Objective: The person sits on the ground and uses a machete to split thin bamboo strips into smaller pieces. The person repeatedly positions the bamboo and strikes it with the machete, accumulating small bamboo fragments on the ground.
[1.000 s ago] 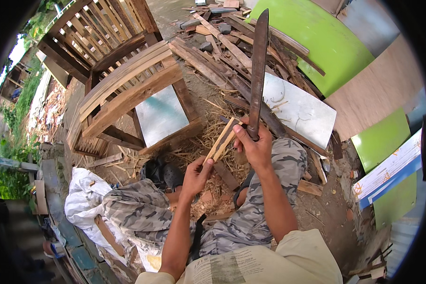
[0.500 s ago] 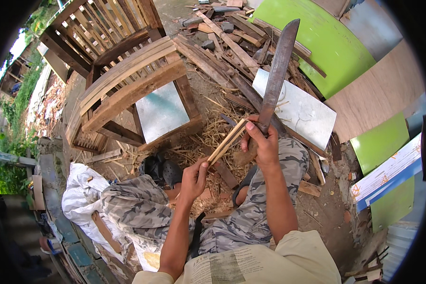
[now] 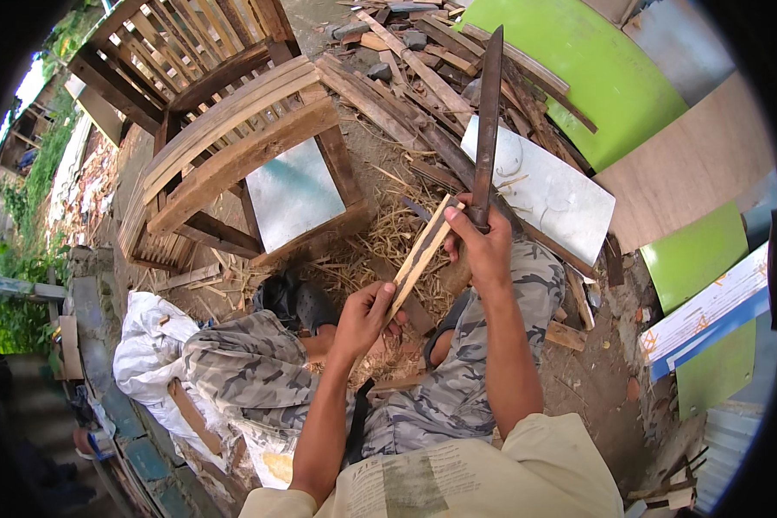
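Note:
A split wooden strip (image 3: 418, 257), pale with a dark streak along its length, slants between my two hands. My left hand (image 3: 363, 316) is closed around its lower end, thumb on top. At the strip's upper end, my right hand (image 3: 485, 252) steadies it with the thumb and fingers. That same hand also grips a machete (image 3: 489, 116), whose long dark blade points up and away from me. The machete's handle is mostly hidden by the hand. Straw-like shavings (image 3: 397, 229) lie on the ground beneath the strip.
A slatted wooden chair (image 3: 246, 168) stands ahead on the left. Scrap lumber (image 3: 406, 121) is heaped beyond, beside a white board (image 3: 540, 194) and green panels (image 3: 587, 69). A white sack (image 3: 151, 345) lies by my left knee, near a block wall (image 3: 104, 345).
The strip has rolled, now showing its dark-streaked face, and its upper end has shifted slightly right and nearer. The machete blade has swung left to stand more upright, turned nearly edge-on.

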Demonstrator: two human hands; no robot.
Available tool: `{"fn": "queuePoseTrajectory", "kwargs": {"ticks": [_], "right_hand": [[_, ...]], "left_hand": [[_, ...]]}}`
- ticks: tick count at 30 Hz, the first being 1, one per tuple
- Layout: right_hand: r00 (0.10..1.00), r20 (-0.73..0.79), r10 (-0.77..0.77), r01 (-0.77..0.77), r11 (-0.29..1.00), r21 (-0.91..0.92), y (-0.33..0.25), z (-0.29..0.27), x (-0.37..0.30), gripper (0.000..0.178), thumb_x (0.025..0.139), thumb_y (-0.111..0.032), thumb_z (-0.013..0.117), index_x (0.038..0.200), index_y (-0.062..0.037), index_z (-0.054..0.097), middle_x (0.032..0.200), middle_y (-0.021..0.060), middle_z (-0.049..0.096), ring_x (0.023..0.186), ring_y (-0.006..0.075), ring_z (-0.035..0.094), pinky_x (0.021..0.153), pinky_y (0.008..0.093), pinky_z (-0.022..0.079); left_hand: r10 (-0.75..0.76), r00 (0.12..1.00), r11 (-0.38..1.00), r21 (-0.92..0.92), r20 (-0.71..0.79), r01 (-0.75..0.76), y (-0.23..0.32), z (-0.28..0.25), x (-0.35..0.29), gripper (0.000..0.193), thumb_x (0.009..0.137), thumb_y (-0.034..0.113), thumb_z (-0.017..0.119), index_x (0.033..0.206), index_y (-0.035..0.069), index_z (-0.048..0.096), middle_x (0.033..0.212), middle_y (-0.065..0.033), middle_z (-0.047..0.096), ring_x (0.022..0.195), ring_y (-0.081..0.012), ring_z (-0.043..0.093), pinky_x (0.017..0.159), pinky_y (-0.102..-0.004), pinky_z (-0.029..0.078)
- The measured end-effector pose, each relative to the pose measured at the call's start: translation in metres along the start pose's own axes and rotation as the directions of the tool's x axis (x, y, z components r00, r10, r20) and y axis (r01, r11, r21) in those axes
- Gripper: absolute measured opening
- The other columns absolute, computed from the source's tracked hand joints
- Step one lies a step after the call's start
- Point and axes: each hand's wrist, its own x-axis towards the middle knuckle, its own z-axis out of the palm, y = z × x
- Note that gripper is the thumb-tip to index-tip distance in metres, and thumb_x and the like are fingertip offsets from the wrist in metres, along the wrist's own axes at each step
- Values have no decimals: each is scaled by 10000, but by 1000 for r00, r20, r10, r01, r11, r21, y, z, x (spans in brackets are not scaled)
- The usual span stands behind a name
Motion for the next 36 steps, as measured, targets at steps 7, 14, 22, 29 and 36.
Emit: {"fn": "queuePoseTrajectory", "kwargs": {"ticks": [7,14,22,29,36], "right_hand": [[973,-231,11,13,995,102,-3,-13,10,266,859,-114,702,1037,18,555,737,59,598,512,114,568,415,253,421],[943,-332,24,35,985,170,-8,-30,16,246,850,-120,710,996,-17,541,734,52,584,537,119,569,428,253,436],[953,-300,39,26,978,209,-6,-27,17,266,842,-137,734,988,-32,537,724,46,580,539,119,571,430,254,440],[962,-273,31,22,982,188,-4,-21,17,267,828,-127,745,970,-28,541,727,54,582,506,119,555,434,265,443],[987,-155,53,-34,992,125,-4,-12,13,290,825,-172,768,964,-27,558,753,68,623,536,127,588,445,261,452]], "left_hand": [[52,997,996,73,53,-56,-31,-35,-10,300,987,219,586,1087,-50,674,780,-43,689,624,-82,593,554,-258,475],[48,995,995,91,-92,-40,-57,-67,-21,282,971,233,621,949,-38,696,694,-23,640,516,-47,476,447,-243,370],[81,977,997,27,-198,-77,-56,-63,-9,322,1007,277,551,882,-9,630,672,2,554,584,-70,465,536,-266,385],[121,992,979,172,-34,-113,-30,-25,4,373,973,364,592,940,-2,655,689,9,549,624,-69,449,558,-270,368],[185,981,945,265,56,-193,6,4,35,340,906,308,690,1089,22,669,774,-63,687,658,-122,589,610,-292,476]]}}
